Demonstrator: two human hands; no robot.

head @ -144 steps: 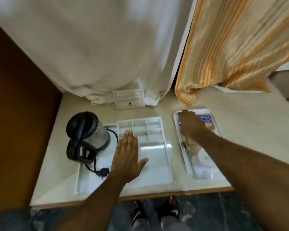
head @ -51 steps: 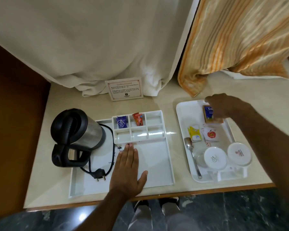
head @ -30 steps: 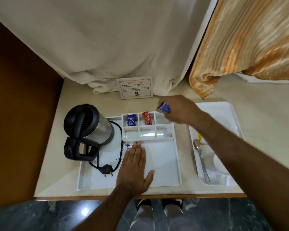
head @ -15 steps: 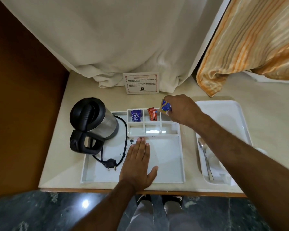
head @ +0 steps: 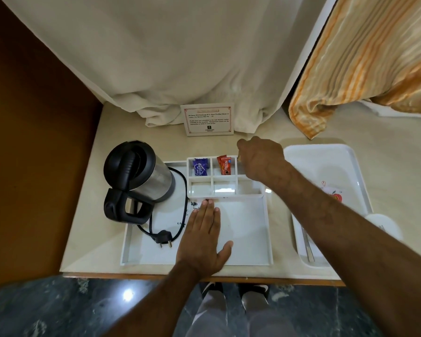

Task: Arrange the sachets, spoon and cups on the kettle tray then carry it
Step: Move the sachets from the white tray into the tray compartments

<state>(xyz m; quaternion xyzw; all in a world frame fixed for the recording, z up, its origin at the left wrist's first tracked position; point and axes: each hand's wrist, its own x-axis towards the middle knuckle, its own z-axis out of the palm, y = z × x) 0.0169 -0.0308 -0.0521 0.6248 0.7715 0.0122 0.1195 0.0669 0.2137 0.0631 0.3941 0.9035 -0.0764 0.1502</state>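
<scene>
The white kettle tray (head: pixel 268 229) holds a black and steel kettle (head: pixel 137 172) on its left side. Its back compartments contain a purple sachet (head: pixel 199 166) and a red coffee sachet (head: pixel 225 165). My left hand (head: pixel 204 237) lies flat, fingers apart, on the tray's large bare section. My right hand (head: pixel 260 159) hangs over the back right compartment with its fingers curled down. Only a sliver of the sachet it grips shows at the fingertips. On the second white tray (head: pixel 326 159) to the right lie a spoon (head: pixel 308 246), a white sachet with a red mark (head: pixel 334 193) and a white-lidded cup (head: pixel 383 224).
The kettle's black cord and plug (head: pixel 164 238) lie on the kettle tray. A printed card (head: pixel 207 119) stands at the back against a white curtain. An orange striped curtain (head: pixel 365 57) hangs at the right. A brown wall closes the left side; the counter's front edge is near my feet.
My right hand has lowered the sachet from above the tray rim down to the back right compartment. My left hand has stayed flat on the tray.
</scene>
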